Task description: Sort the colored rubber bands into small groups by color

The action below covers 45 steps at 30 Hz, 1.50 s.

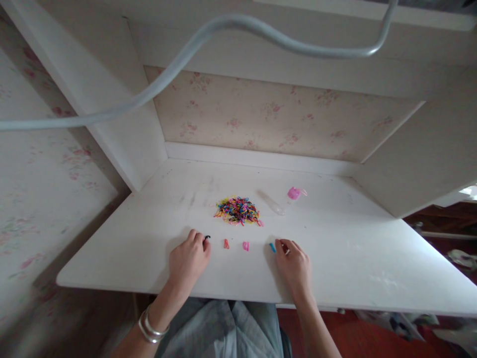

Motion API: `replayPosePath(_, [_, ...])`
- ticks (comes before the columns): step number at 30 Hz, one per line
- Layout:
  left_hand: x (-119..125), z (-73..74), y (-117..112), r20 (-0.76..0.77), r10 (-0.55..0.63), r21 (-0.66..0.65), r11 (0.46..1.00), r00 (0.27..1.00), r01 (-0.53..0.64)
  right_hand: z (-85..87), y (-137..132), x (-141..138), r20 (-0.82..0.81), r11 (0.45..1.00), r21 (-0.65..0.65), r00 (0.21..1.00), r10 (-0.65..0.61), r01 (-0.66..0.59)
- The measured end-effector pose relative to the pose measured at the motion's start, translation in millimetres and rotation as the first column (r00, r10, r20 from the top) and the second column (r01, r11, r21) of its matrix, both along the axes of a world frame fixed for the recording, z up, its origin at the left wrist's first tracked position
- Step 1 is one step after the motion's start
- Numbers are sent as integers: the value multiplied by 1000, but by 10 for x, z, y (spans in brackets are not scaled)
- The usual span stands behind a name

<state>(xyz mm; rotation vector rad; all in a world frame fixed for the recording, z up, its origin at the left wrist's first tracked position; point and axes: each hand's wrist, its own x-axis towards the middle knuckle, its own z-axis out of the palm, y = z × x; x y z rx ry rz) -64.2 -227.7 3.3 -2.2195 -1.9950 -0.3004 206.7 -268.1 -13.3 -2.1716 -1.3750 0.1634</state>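
Observation:
My left hand [189, 256] rests on the white desk with its fingers curled down. A small black rubber band [207, 237] pokes out at its fingertips. My right hand [293, 263] is closed in a pinch, and something small and pale shows among its fingers, too small to name. Just left of those fingertips lies a blue rubber band [272, 247]. Between my hands are a small red-orange band [226, 243] and a pink band bundle [246, 246]. Beyond them sits a pile of colourful rubber bands [238, 211].
Behind the pile lies a clear tube [276, 206], and right of it a pink cap-like piece [294, 193] with a loop. The white desk [354, 248] has side panels and a back wall with floral paper. A pale cable [231, 21] crosses the view overhead.

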Motion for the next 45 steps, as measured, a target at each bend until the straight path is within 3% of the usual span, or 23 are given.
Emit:
replayPosePath(16, [-147, 24, -4, -41, 47, 37, 998, 998, -46, -5, -3, 0, -23, 998, -5, 998, 57, -57])
replayPosePath(45, [-247, 6, -12, 63, 61, 36, 997, 996, -63, -48, 16, 18, -43, 997, 12, 996, 75, -74])
